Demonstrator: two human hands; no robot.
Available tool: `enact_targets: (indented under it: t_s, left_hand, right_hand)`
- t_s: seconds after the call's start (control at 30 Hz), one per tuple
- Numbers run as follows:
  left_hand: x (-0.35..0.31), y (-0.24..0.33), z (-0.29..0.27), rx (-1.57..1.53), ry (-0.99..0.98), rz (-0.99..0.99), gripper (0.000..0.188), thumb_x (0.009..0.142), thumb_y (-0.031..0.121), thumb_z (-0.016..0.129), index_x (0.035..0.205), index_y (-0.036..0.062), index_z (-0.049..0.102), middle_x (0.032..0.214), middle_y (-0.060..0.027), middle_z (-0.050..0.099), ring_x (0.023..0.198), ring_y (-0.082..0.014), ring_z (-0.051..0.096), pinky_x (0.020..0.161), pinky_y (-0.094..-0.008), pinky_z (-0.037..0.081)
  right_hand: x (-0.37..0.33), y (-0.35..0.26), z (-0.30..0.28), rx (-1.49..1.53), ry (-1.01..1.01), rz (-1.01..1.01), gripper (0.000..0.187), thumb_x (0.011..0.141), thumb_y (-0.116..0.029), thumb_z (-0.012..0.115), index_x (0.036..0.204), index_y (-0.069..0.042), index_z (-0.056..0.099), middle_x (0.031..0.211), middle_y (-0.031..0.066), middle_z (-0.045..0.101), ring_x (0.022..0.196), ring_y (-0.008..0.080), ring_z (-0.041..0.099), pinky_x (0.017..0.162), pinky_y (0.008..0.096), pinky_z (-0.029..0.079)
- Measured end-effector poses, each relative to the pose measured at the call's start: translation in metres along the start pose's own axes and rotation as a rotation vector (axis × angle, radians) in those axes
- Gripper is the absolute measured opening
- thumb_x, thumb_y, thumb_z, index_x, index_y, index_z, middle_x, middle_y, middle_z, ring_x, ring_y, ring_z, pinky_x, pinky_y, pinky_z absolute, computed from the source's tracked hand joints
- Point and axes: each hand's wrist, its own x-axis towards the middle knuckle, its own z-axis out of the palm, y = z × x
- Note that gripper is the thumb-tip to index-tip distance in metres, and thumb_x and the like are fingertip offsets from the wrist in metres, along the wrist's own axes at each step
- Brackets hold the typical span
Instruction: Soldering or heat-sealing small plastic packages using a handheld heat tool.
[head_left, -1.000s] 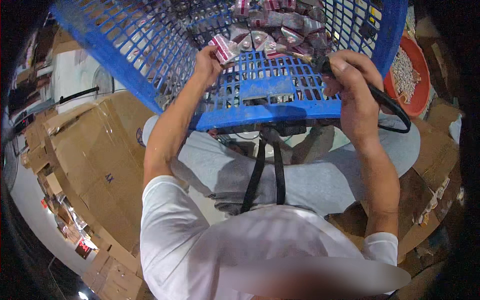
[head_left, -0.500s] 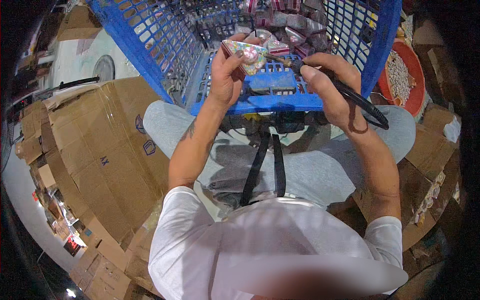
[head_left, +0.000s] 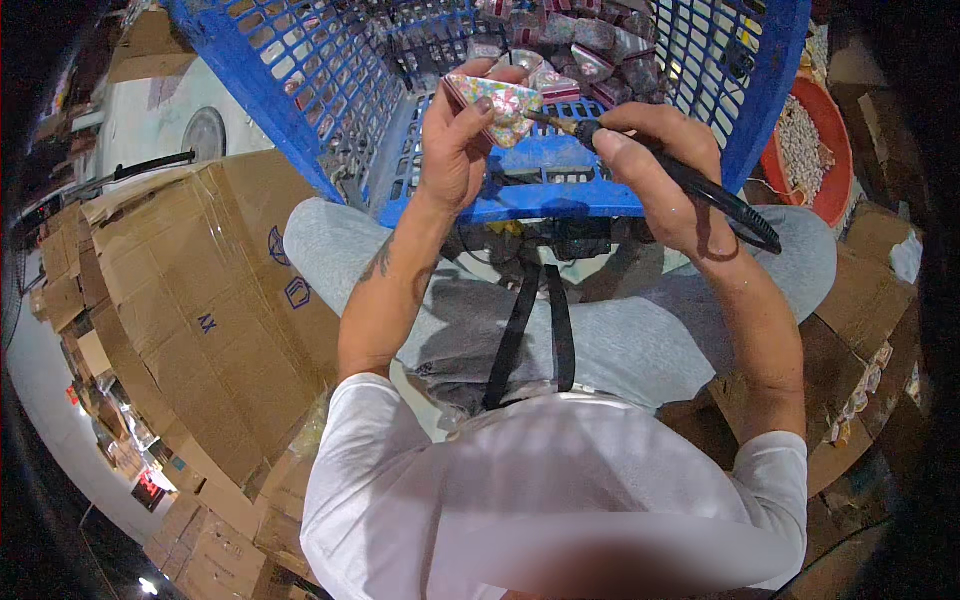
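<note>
My left hand (head_left: pixel 455 145) is closed on a small floral piece (head_left: pixel 500 106), roughly triangular, with a dark red and white edge; the thumb lies across its front and the other fingers are behind. My right hand (head_left: pixel 660 165) grips a pen-shaped tool resembling a soldering iron (head_left: pixel 712 192), with a black handle, a brass-coloured shaft and a ribbed cord sleeve. Its tip points left at the floral piece's right side; whether they touch, I cannot tell. Both hands are above the near edge of a blue plastic basket (head_left: pixel 510 206).
Several small plastic-looking packets with pinkish-red bands (head_left: pixel 590 65) lie heaped inside the basket. A red-orange bowl (head_left: pixel 838 165) of small pale pieces stands to the right. Flattened cardboard (head_left: pixel 190 310) leans at the left, with more boxes (head_left: pixel 215 560) below it.
The floral piece has turned slightly in my left hand, and the tool's tip has shifted a little against it. Both grips stay the same.
</note>
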Motion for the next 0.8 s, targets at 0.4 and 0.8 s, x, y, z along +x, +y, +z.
enact_targets:
  t_s: [0.4,0.8]
  left_hand:
    - [-0.0009,0.001,0.003,0.029,0.005,-0.001,0.05,0.09,0.009,0.061,0.134,-0.0022,0.039,0.129,-0.0202,0.057,0.118,-0.0282,0.058,0.103,-0.0418,0.045]
    - [-0.0022,-0.0019,-0.0026,0.198,-0.017,0.054,0.058,0.09,0.018,0.063,0.137,-0.0025,0.037,0.134,-0.0257,0.053,0.122,-0.0335,0.056,0.103,-0.0443,0.046]
  right_hand:
    - [-0.0005,0.0014,0.0013,-0.033,-0.015,-0.039,0.028,0.085,-0.022,0.065,0.097,0.003,0.067,0.074,0.0102,0.066,0.066,0.0165,0.064,0.061,0.03,0.05]
    - [-0.0006,0.0012,0.0007,0.003,-0.039,-0.02,0.026,0.086,-0.022,0.064,0.096,0.003,0.067,0.073,0.0089,0.064,0.063,0.0151,0.061,0.06,0.0296,0.048]
